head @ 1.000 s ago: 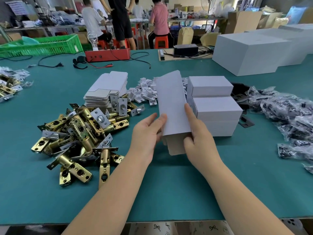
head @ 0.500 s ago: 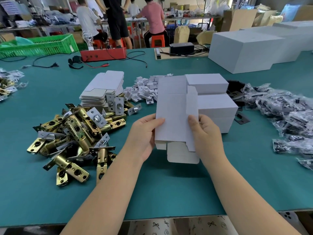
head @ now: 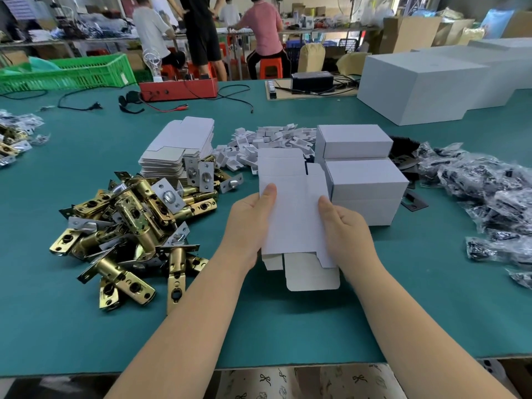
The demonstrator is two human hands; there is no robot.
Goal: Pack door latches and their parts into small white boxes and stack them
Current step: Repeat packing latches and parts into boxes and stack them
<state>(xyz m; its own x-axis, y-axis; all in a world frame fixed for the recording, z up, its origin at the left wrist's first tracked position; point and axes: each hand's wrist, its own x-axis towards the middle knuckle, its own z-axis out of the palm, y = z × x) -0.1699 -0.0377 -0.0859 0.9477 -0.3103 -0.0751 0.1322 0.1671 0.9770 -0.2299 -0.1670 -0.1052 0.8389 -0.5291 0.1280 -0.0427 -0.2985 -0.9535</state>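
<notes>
- My left hand (head: 249,226) and right hand (head: 345,230) pinch a flat, unfolded white cardboard box blank (head: 290,208) by its side edges, thumbs on top, above the green table (head: 259,326).
- Left of it lies a heap of brassy, tubular door latches (head: 132,226).
- Just beyond my right hand, two closed white boxes (head: 365,182) sit stacked.
- Farther back, a stack of flat blanks (head: 178,148).

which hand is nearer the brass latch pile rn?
Left. The left hand grips the flat box blank on its left edge, just right of the latch pile. The right hand grips the blank's far edge, beside the stacked white boxes.
</notes>
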